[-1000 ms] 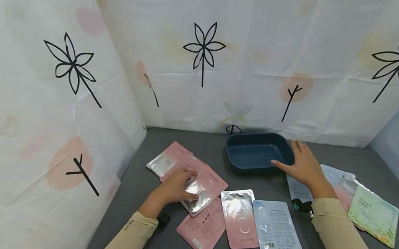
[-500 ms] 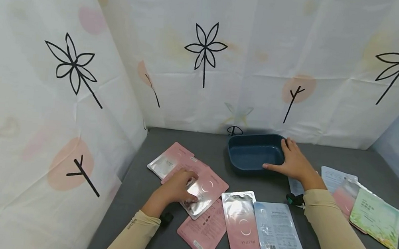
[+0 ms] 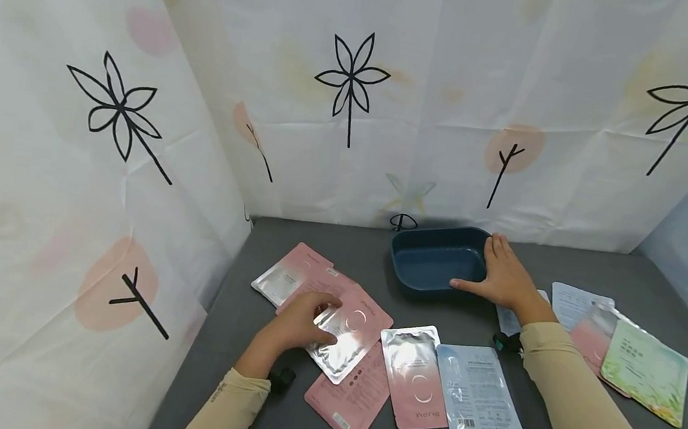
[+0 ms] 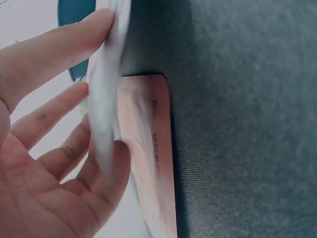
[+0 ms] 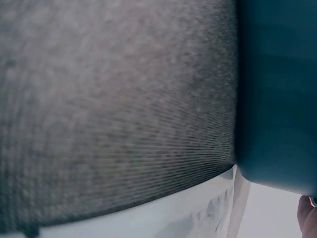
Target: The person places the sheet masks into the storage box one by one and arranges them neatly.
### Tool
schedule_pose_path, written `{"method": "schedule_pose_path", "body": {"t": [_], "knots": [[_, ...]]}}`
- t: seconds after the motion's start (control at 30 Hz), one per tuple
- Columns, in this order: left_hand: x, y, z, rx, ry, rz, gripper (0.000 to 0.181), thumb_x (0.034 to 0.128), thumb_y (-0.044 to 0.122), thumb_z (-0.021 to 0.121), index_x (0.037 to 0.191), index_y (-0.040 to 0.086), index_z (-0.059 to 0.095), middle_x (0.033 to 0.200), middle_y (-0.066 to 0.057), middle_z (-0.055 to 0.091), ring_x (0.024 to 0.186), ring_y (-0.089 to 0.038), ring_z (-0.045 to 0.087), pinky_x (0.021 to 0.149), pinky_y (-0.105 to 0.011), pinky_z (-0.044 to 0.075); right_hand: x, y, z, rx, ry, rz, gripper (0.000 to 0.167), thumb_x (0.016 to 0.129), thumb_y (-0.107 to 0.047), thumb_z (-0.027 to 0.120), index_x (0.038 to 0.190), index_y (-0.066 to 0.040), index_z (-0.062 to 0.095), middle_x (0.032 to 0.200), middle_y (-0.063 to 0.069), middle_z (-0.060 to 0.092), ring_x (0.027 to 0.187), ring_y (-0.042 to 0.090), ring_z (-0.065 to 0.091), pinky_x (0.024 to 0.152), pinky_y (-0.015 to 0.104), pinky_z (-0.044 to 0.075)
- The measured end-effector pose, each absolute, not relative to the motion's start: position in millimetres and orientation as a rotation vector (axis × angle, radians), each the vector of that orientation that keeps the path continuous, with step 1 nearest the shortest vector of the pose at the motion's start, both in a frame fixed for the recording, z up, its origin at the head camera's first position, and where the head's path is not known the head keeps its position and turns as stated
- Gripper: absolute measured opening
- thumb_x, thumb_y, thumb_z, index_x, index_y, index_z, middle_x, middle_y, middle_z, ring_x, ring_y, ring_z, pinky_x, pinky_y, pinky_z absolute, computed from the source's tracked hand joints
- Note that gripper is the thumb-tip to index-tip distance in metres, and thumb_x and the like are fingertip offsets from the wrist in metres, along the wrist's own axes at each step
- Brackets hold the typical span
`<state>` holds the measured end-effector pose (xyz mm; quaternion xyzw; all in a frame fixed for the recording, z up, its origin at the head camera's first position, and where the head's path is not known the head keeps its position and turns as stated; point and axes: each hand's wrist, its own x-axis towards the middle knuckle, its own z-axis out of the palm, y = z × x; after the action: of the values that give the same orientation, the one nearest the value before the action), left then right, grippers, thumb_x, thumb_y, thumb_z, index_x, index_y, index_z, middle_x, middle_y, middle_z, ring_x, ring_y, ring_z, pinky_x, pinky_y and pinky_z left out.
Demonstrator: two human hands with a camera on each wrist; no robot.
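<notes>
My left hand [image 3: 302, 321] pinches a pink and silver sheet mask packet [image 3: 353, 329] by its left edge, thumb on one side and fingers on the other. In the left wrist view this packet [image 4: 104, 114] stands edge-on above another pink packet [image 4: 148, 144]. More pink packets [image 3: 298, 269] lie overlapped behind my left hand. My right hand [image 3: 508, 279] rests against the right end of a dark blue rectangular container [image 3: 427, 288], its fingers extended and the thumb along the front. The right wrist view shows the container's outer wall [image 5: 277, 99] and only a bit of a finger.
A pink packet [image 3: 351, 402] lies face down at the front, beside a pink-silver packet [image 3: 418, 380] and a light blue one [image 3: 479, 393]. Right of my right arm, a green packet [image 3: 646, 371] overlaps others. A patterned cloth [image 3: 428, 112] rises behind the grey table [image 3: 329, 237].
My right hand has moved left onto the container's end. My left hand has tipped the packet's front edge slightly toward me; the other packets lie as before.
</notes>
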<state>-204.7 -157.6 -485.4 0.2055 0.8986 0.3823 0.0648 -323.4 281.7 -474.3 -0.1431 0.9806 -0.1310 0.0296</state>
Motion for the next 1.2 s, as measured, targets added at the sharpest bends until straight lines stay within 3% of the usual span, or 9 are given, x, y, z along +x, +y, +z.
{"method": "schedule_pose_path", "body": {"t": [0.1,0.3,0.5,0.73,0.93,1.2], "knots": [[-203.7,-161.5,-484.7,0.605,2.698,1.245,0.059,0.0831,0.006,0.089,0.138,0.004,0.068,0.137,-0.012,0.069,0.119,-0.031,0.067,0.099,-0.047,0.057,-324.1,281.9,-477.5,-0.442,3.035,-0.404,0.139,0.085,-0.082,0.065,0.162,0.018,0.005,0.173,0.037,-0.001,0.162,0.053,0.0,0.13,0.067,0.01],[-201.7,-172.2,-485.9,0.597,2.623,1.434,0.055,0.0898,0.004,0.083,0.142,0.006,0.066,0.136,-0.015,0.068,0.106,-0.027,0.063,0.088,-0.036,0.056,-323.6,281.7,-482.0,-0.446,3.045,-0.407,0.139,0.085,-0.082,0.064,0.162,0.018,0.005,0.173,0.036,-0.002,0.163,0.052,-0.001,0.13,0.066,0.009],[-203.1,-175.1,-485.3,0.564,2.606,1.523,0.054,0.0914,0.004,0.082,0.143,0.004,0.066,0.142,-0.017,0.067,0.115,-0.029,0.063,0.09,-0.032,0.057,-320.5,282.5,-477.8,-0.43,3.054,-0.426,0.14,0.085,-0.082,0.065,0.162,0.018,0.005,0.173,0.036,-0.001,0.162,0.053,0.001,0.13,0.067,0.01],[-205.1,-173.6,-479.9,0.452,2.586,1.634,0.056,0.0921,0.005,0.082,0.145,0.006,0.065,0.141,-0.018,0.065,0.105,-0.027,0.066,0.079,-0.025,0.056,-319.4,282.9,-476.2,-0.428,3.06,-0.42,0.14,0.085,-0.082,0.065,0.162,0.018,0.006,0.173,0.036,0.0,0.162,0.053,0.002,0.13,0.067,0.011],[-203.1,-167.7,-479.1,0.354,2.578,1.751,0.06,0.0921,0.005,0.082,0.148,0.007,0.062,0.133,-0.018,0.064,0.111,-0.03,0.067,0.081,-0.025,0.058,-321.3,278.9,-477.2,-0.448,3.06,-0.406,0.139,0.085,-0.083,0.064,0.162,0.018,0.008,0.174,0.035,0.002,0.163,0.051,0.003,0.131,0.065,0.009],[-209.9,-156.3,-472.1,0.385,2.631,1.881,0.058,0.0908,0.004,0.084,0.146,0.006,0.064,0.144,-0.015,0.065,0.114,-0.033,0.069,0.094,-0.029,0.058,-322.4,280.0,-479.5,-0.437,3.077,-0.399,0.139,0.084,-0.083,0.065,0.162,0.017,0.01,0.174,0.034,0.002,0.163,0.052,0.005,0.13,0.066,0.012]]}}
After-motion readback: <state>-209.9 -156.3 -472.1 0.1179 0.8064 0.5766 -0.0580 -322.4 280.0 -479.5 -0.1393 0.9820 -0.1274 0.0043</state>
